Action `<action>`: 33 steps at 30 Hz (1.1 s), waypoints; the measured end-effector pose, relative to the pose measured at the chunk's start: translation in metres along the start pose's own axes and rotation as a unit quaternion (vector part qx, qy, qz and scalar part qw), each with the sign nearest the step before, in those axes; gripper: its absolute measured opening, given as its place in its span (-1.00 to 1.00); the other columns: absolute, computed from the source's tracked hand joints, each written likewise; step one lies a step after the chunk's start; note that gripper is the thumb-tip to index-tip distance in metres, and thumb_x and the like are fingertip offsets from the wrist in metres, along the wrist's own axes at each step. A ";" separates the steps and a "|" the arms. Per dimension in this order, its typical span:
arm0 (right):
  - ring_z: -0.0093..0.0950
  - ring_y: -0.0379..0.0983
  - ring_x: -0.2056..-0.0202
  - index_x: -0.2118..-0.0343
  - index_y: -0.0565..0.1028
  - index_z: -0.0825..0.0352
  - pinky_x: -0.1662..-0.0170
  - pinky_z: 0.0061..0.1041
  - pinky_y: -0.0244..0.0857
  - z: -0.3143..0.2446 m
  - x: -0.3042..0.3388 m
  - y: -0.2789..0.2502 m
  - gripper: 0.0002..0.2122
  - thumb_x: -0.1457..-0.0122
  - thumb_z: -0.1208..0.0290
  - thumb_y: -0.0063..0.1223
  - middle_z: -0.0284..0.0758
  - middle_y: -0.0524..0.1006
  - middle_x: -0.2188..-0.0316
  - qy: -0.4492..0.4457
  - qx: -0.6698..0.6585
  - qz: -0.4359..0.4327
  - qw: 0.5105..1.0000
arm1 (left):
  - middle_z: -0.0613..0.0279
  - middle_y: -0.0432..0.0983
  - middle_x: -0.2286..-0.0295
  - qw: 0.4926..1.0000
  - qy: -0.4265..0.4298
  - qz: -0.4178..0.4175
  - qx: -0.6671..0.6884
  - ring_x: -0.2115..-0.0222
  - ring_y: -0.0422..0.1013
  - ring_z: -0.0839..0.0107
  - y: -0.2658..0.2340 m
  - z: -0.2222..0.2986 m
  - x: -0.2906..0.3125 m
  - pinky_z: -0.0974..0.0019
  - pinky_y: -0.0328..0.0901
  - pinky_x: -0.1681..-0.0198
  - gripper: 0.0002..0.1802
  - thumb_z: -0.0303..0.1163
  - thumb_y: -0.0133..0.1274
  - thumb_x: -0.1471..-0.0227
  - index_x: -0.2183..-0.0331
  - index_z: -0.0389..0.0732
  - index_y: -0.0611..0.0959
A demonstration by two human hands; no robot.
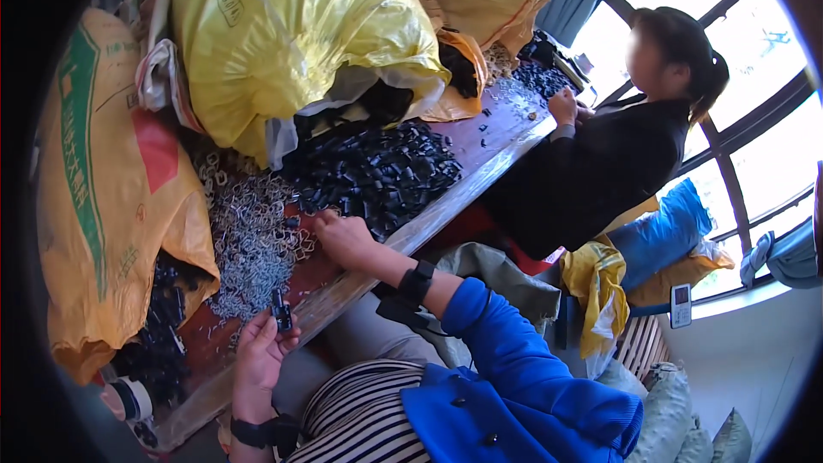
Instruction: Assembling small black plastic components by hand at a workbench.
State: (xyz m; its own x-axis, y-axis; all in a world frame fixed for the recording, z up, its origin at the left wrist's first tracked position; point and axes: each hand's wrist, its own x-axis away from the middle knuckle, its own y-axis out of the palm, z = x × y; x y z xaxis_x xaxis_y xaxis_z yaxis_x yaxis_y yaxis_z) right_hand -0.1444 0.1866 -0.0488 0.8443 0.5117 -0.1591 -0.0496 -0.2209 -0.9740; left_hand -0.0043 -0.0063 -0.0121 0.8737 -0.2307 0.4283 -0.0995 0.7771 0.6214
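Observation:
My left hand [264,345] is closed around a small black plastic piece [281,314], perhaps a buckle part, held upright by the table's near edge. My right hand [346,242] reaches over the table with its fingers curled together. Its fingertips are beside some metal rings [300,238], at the border of the black plastic pieces; whatever they pinch is too small to make out. A heap of black plastic pieces [386,173] lies beyond the right hand. Small silvery metal parts [257,244] are spread between my two hands.
A yellow sack [300,43] spills black pieces at the back. An orange sack [111,206] stands at left, with more black parts [159,330] by its mouth. A co-worker in black [600,167] sits farther along the table edge [480,176]. A roll of tape [129,399] is at lower left.

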 end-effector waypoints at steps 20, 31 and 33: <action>-0.30 0.36 0.40 0.40 0.35 0.27 0.37 -0.41 0.28 0.016 -0.002 -0.019 -0.77 0.21 0.44 0.02 -0.30 0.32 0.35 -0.163 -0.131 -0.073 0.975 | 0.13 0.41 0.39 0.999 0.008 0.022 0.047 0.47 0.38 0.45 -0.008 0.009 -0.018 0.47 0.29 0.43 -0.74 -0.38 -0.14 0.04 0.26 -0.29 0.41; -0.30 0.35 0.49 0.45 0.31 0.29 0.46 -0.40 0.27 0.006 0.003 -0.011 -0.80 0.17 0.39 0.01 -0.28 0.32 0.41 -0.073 -0.035 -0.011 0.997 | 0.13 0.42 0.40 0.999 0.010 0.017 0.045 0.47 0.38 0.45 -0.006 0.005 -0.013 0.48 0.29 0.44 -0.73 -0.38 -0.15 0.04 0.26 -0.30 0.41; -0.29 0.35 0.50 0.46 0.31 0.29 0.47 -0.40 0.26 0.007 0.006 -0.008 -0.81 0.16 0.38 0.00 -0.27 0.32 0.42 -0.057 -0.018 -0.017 0.998 | 0.13 0.42 0.40 0.999 0.008 0.015 0.040 0.47 0.38 0.46 -0.004 0.003 -0.012 0.49 0.29 0.44 -0.73 -0.38 -0.14 0.04 0.26 -0.30 0.41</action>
State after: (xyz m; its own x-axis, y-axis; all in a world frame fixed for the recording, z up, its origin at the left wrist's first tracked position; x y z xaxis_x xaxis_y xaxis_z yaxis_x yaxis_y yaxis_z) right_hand -0.1422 0.1970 -0.0430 0.7794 0.6094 -0.1458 -0.0016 -0.2308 -0.9730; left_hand -0.0161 -0.0082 -0.0177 0.8775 -0.1975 0.4370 -0.1629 0.7343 0.6589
